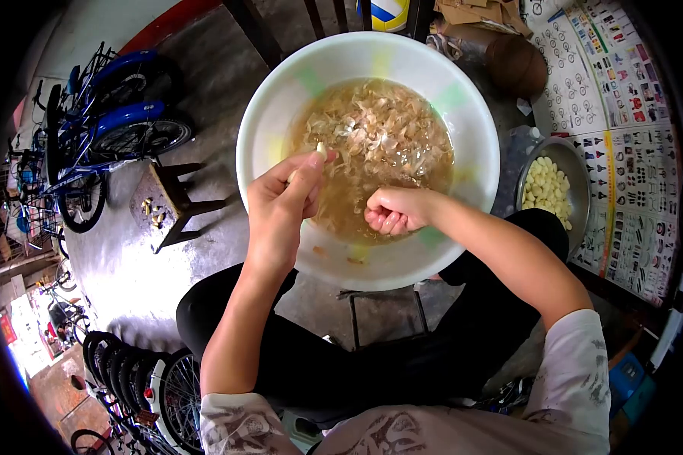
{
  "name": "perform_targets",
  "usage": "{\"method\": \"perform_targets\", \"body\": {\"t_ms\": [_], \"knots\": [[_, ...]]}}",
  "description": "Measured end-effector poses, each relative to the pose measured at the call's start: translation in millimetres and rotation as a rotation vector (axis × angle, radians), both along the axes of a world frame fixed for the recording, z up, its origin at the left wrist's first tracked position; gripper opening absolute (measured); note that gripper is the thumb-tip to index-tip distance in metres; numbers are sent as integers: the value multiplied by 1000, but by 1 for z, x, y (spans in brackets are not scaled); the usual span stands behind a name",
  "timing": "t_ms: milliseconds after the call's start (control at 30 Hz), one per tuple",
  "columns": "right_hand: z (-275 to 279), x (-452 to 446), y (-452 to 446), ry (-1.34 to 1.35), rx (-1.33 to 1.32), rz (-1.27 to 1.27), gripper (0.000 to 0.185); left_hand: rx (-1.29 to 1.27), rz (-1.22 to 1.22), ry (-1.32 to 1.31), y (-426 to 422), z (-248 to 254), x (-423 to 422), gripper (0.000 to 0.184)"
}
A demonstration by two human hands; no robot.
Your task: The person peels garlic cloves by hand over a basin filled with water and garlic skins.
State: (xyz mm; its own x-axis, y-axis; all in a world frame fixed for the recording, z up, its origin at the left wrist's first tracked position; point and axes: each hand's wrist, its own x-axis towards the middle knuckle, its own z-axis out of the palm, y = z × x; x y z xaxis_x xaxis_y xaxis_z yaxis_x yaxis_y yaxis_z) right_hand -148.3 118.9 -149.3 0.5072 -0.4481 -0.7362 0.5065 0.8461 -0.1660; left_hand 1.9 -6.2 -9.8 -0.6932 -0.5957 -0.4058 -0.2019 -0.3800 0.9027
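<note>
A large white plastic basin (262, 98) holds brownish water with a mass of loose garlic skins (387, 125) floating in it. Over the basin's left side, my left hand (284, 197) pinches a pale garlic clove (321, 149) between thumb and forefinger. Another pale bit shows at the curled fingers of that hand. My right hand (396, 211) is closed in a fist low above the water, and whatever it may hold is hidden. To the right stands a metal bowl (582, 186) with many peeled garlic cloves (546, 186).
Left of the basin is a small wooden stool (163, 199) with small bits on top. Blue bicycles (129, 121) and several tyres (121, 371) stand farther left. Printed sheets (622, 159) cover a surface on the right. A ball (387, 14) and cardboard (482, 14) lie beyond the basin.
</note>
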Motion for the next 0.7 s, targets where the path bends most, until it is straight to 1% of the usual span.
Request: {"method": "perform_targets", "body": {"t_ms": [33,67,133,167,200,233,267,300,367,467,500,567,600,633,667,700], "knots": [[5,2,-1,-51,-69,32,19,-2,3,-25,1,2,0,30],[11,0,-2,-46,-70,40,19,-2,10,-20,0,4,1,30],[49,-5,-7,321,-488,296,19,4,-6,-4,-2,6,1,30],[60,1,-4,833,-837,463,19,5,-1,-3,-2,8,2,30],[85,9,2,1346,-1066,543,18,-63,-19,-14,-2,10,3,29],[100,16,7,1648,-1213,499,17,-133,-40,-25,-3,11,3,29],[108,18,12,1956,-1349,438,15,-132,-41,-19,-3,12,3,29],[111,18,15,1962,-1345,443,15,-154,-48,-44,-2,13,3,29],[115,13,19,2057,-1537,537,12,-179,-54,-58,-1,13,1,28],[110,8,20,2130,-1601,551,10,-187,-39,-47,1,11,0,27],[112,6,21,2134,-1601,553,10,-225,-78,-81,0,12,1,30],[116,1,22,1994,-1567,461,6,-263,-117,-114,0,11,2,32],[111,4,22,1995,-1568,462,6,-309,-148,-128,0,8,2,30],[103,9,22,1680,-1206,-47,8,-356,-179,-143,0,6,2,27],[98,12,20,1299,-826,-468,14,-361,-177,-144,0,5,3,27],[116,1,22,563,-506,-714,32,-363,-256,-147,0,5,2,24]]}}
